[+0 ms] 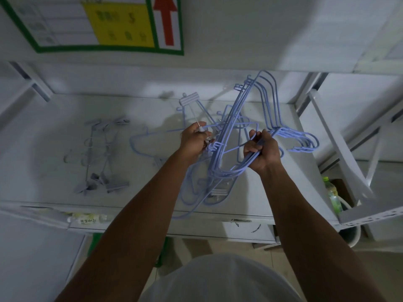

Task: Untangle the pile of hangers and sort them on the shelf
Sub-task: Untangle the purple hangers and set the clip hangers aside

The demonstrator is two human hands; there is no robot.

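A tangle of light blue wire hangers [220, 153] lies on the white shelf [54, 131] in the middle. My right hand [262, 150] grips a bunch of several blue hangers [265, 99] lifted above the shelf, their hooks curling to the right. My left hand [195, 140] holds part of a hanger in the tangle, just left of that bunch. A separate group of grey clip hangers [102, 155] lies flat on the left part of the shelf. One blue hanger [141, 142] lies between the grey group and my left hand.
A green-framed poster [104, 25] with a red arrow hangs on the wall behind. White shelf posts [340, 144] lean at the right. Bottles [331, 192] stand below the shelf at the right, and a labelled bottle [87, 219] lies under its front edge.
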